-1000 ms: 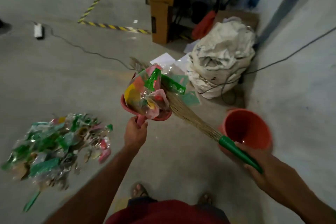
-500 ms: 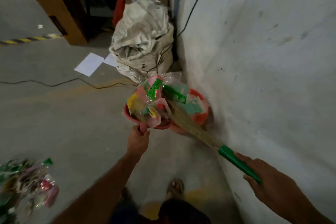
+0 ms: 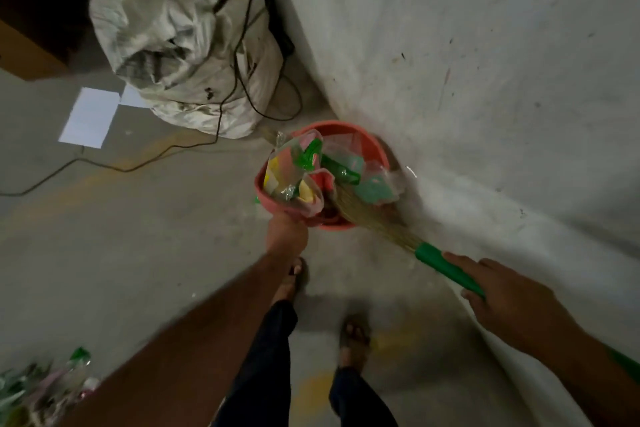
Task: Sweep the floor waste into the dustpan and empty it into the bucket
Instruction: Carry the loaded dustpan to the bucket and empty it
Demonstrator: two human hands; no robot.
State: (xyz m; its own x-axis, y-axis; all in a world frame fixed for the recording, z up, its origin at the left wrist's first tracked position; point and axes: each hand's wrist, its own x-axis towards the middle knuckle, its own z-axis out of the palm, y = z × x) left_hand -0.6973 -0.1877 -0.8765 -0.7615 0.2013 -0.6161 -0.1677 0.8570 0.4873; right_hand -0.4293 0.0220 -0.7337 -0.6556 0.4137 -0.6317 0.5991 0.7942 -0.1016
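Observation:
My left hand grips the handle of a red dustpan, held over the orange bucket that stands by the wall. The pan is heaped with crumpled plastic wrappers in green, pink and yellow. My right hand holds the green handle of a straw broom; its bristles press against the wrappers over the bucket's mouth. A pile of more wrappers lies on the floor at the lower left.
A stuffed white sack with black cables over it stands behind the bucket. The grey wall runs along the right. White paper sheets and a cable lie on the concrete floor. My sandalled feet are below the bucket.
I have stepped closer to the bucket by the wall. The loaded dustpan and the broom now sit over the bucket's mouth, and the floor pile has slid to the lower left edge.

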